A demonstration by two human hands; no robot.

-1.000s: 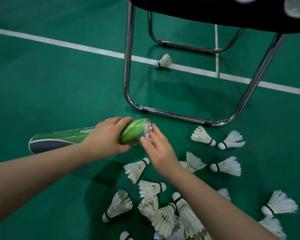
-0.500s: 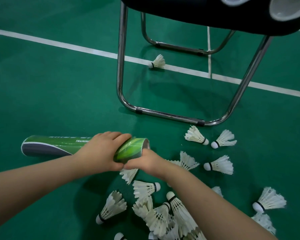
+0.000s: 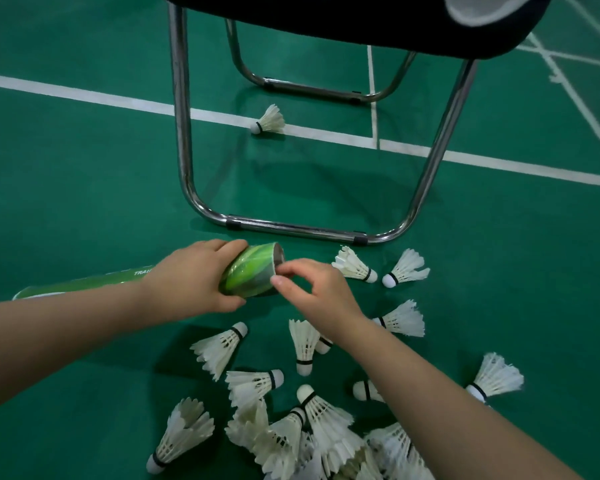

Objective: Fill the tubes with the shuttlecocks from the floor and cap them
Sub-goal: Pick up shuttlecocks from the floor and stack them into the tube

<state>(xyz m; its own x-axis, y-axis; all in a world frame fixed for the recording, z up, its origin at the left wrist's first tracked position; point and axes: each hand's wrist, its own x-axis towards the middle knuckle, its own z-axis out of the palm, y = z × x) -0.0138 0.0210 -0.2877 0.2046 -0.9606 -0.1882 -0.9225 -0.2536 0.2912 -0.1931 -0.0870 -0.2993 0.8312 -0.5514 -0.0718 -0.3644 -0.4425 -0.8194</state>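
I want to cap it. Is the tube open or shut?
Open. The tube shows a bare rim, no cap, beside the right hand.

White slanted capitals "TRAI", printed lengthwise on the side of the green tube (image 3: pixel 250 276), near its middle, word cut off where the left grip (image 3: pixel 191 275) wraps round the tube, remaining letters hidden behind it, nothing else on the tube legible

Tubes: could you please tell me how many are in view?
1. The green tube is left of centre, the left hand gripping it near its open mouth, the right hand at its rim. Others may lie outside the frame.
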